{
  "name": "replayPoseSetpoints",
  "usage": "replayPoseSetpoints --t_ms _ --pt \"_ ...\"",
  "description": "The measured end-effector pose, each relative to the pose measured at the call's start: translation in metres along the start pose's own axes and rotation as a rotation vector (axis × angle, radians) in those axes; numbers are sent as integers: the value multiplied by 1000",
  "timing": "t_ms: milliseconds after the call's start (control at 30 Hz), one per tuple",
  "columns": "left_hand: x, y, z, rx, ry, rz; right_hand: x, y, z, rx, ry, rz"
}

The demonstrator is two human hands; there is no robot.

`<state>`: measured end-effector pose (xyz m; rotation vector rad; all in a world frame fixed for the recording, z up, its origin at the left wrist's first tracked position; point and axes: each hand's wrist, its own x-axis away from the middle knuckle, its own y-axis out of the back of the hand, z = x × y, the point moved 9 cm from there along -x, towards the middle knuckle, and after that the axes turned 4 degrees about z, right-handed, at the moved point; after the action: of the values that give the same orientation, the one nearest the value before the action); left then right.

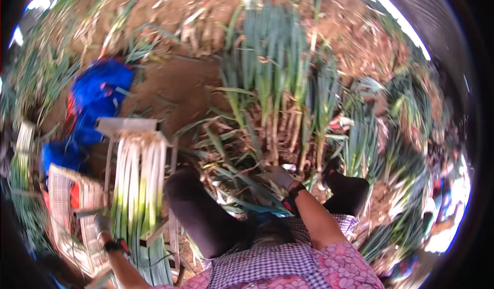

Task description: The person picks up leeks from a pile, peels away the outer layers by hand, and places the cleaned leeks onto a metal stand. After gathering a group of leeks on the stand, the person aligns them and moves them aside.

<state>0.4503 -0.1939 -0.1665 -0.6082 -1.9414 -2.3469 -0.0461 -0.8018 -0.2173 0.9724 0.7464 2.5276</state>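
Note:
Leeks or large green onions [136,186] lie side by side in a metal rack [126,125] at my left, white root ends against its top plate. Beside their leaves, at a short grey bar, is my gloved left hand [102,225]; blur smears its fingers. My gloved right hand [279,177] reaches low in front of me, fingers stretched out over loose leaves [252,183]. It appears to hold nothing. Just beyond it stands a dense upright bunch of leeks [272,67], with brown, dry skins near their bases.
A woven basket [60,214] stands left of the rack, with blue netting or sheeting [98,96] behind it. More leeks [406,103] cover the ground at right, and others [23,150] lie far left. Bare brown soil [177,83] shows beyond the rack. My legs [198,212] flank the work area.

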Motion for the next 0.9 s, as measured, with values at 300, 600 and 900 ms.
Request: replayPoseSetpoints --t_ms 300,600,900 --pt "216 299 -435 691 -1004 -230 53 73 -291 -598 -505 -714" --pt "262 125 -695 150 -1422 459 63 125 -304 -288 -787 -874" --pt "249 107 -717 152 -1361 496 50 119 -348 -293 -943 -585"
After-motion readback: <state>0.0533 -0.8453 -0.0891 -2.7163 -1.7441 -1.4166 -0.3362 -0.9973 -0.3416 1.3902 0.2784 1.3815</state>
